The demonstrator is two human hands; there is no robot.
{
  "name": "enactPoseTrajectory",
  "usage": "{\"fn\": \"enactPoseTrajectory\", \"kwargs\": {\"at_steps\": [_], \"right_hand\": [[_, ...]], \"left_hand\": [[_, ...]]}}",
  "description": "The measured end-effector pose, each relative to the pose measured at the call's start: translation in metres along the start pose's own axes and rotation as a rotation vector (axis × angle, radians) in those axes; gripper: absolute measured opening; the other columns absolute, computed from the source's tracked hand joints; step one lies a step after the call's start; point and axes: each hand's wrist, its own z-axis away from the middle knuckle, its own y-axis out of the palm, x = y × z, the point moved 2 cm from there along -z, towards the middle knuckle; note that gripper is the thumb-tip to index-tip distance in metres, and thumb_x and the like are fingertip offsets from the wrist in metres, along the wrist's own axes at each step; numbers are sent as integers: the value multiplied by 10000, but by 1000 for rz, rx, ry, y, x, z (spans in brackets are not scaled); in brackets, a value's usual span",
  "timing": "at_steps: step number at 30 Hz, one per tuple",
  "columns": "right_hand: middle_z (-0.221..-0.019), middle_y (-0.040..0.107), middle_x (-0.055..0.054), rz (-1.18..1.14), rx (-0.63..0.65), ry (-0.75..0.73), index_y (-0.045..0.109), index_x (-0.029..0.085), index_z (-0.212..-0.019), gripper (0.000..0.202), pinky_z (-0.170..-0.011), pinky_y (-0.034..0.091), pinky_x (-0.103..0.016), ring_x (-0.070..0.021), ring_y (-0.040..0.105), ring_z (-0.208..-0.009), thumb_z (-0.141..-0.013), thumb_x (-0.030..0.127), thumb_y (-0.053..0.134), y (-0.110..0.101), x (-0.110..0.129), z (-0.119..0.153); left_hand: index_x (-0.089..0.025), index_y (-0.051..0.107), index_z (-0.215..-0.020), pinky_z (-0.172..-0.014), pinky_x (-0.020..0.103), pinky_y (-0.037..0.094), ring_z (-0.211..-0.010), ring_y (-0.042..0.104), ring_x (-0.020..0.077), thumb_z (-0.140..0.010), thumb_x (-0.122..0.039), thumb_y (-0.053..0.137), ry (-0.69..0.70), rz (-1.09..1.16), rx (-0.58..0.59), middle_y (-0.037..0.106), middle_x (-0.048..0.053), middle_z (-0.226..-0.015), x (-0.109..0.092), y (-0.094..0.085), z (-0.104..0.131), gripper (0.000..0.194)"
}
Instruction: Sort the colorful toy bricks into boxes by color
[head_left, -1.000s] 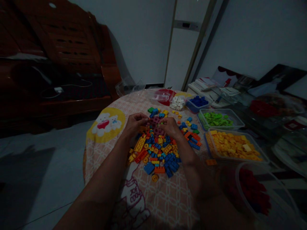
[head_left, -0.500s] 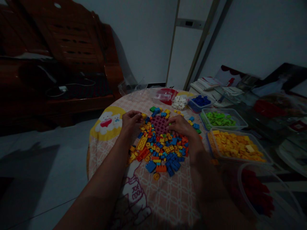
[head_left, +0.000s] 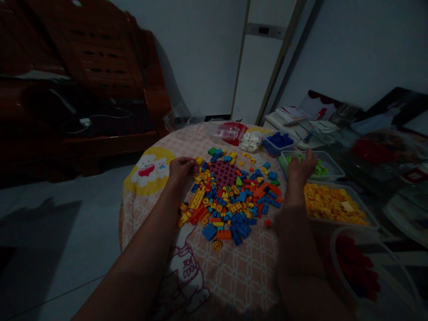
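My left hand [head_left: 181, 171] rests at the left edge of a loose brick pile, its fingers curled together beside a yellow toy brick [head_left: 199, 160]. Whether they pinch a piece is not visible. Over the clear tub of green bricks [head_left: 321, 168] is my right hand [head_left: 302, 166], slightly blurred, its fingertips hard to make out. Between the hands lies the mixed pile, with a long yellow brick [head_left: 197, 198], a blue brick [head_left: 209, 232] and an orange brick [head_left: 224, 234]. A purple patch with dark squares [head_left: 224, 174] shows behind it, with a green brick [head_left: 239, 181] at its edge.
Along the right stand a tub of yellow bricks [head_left: 336, 204], a round tub of red bricks [head_left: 356, 267] and a tub of dark blue bricks [head_left: 280, 140]. White bricks [head_left: 250, 141] and a clear plastic tray [head_left: 225, 130] sit at the back of the cloth-covered round table [head_left: 240, 276].
My right hand has moved from the pile rightward to the tub of green bricks, uncovering orange and red bricks on the pile's right side. My left hand has stayed nearly in place.
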Motion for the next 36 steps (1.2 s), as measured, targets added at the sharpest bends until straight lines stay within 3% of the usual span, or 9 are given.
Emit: {"fn": "enactPoseTrajectory", "kwargs": {"at_steps": [2,3,7,10,13,18,22,28,36], "right_hand": [[-1198,687,-200,-53,23,104,702,108,-1145,411,-1019,531,-517,-330,651,-1181,-760,160,569,1,13,5],[-1076,728,-173,-110,114,147,726,116,-1040,321,-955,570,-477,-309,696,-1080,-757,162,583,4,24,9],[-682,705,-56,-358,670,308,698,151,-822,97,-539,563,-288,-187,678,-568,-785,183,614,14,68,32],[-554,639,-4,-366,989,222,676,164,-727,71,-437,461,-232,-138,576,-431,-791,192,660,13,89,51],[-519,606,16,-281,1178,12,683,172,-695,159,-448,410,-226,-123,541,-427,-810,279,711,14,101,64],[-704,679,-1,26,1153,-318,708,174,-759,182,-581,391,-221,-130,599,-660,-731,324,806,24,110,74],[-719,676,-2,60,1176,-355,684,163,-744,140,-573,386,-219,-131,600,-671,-728,263,781,28,110,77],[-581,648,33,-301,1255,49,673,173,-890,107,-466,458,-216,-132,599,-476,-787,144,681,23,97,69],[-571,663,17,-688,879,480,606,159,-836,202,-487,564,-201,-151,699,-535,-716,1,645,19,74,48]], "left_hand": [[-143,634,-709,-478,225,481,-474,578,117,-608,-144,706,-4,-12,9,638,28,-578,0,-1,0,125],[-143,634,-713,-482,225,484,-476,579,116,-612,-150,708,-1,-11,12,640,29,-583,1,-2,-1,125],[-147,630,-721,-486,223,484,-475,579,114,-621,-192,737,9,-18,18,630,22,-586,8,-6,-7,154],[-148,638,-725,-495,232,493,-485,587,121,-609,-210,750,24,-16,27,636,24,-591,11,-8,-10,173],[-146,647,-730,-510,249,508,-494,596,130,-602,-214,751,22,-23,41,644,31,-591,12,-9,-11,179],[-142,647,-730,-509,249,508,-495,599,133,-617,-191,722,36,-30,39,658,43,-603,14,-9,-13,144],[-143,650,-739,-514,245,504,-494,597,130,-631,-184,714,35,-15,24,654,42,-602,16,-9,-15,132],[-139,642,-719,-511,249,500,-483,587,129,-615,-188,731,11,-33,10,649,46,-596,12,-8,-13,146],[-140,644,-719,-505,247,498,-487,594,133,-615,-188,705,28,-31,10,649,41,-591,9,-5,-9,130]]}}
